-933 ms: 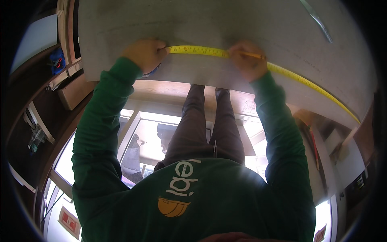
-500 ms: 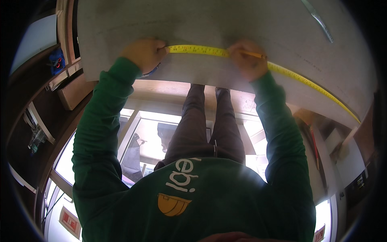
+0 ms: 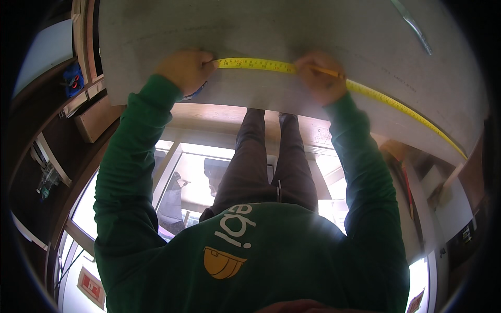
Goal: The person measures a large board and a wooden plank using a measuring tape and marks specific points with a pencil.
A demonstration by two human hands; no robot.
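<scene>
A yellow tape measure (image 3: pixel 255 63) is stretched along a large grey board (image 3: pixel 250 31), running from my left hand out to the board's right edge. My left hand (image 3: pixel 186 70) is closed round the tape's case, of which only a dark bit shows under the palm. My right hand (image 3: pixel 319 78) is closed on a yellow-orange pencil (image 3: pixel 329 71) lying across the fingers, and it rests over the tape. Its fingertips are blurred, so I cannot tell whether they also pinch the blade.
A silver utility knife (image 3: pixel 412 27) lies on the board at the far right. To the left stand wooden shelving and a blue item with red-handled scissors (image 3: pixel 74 81). A wooden box (image 3: pixel 97 119) sits beside the board's left edge. My legs stand below the board's near edge.
</scene>
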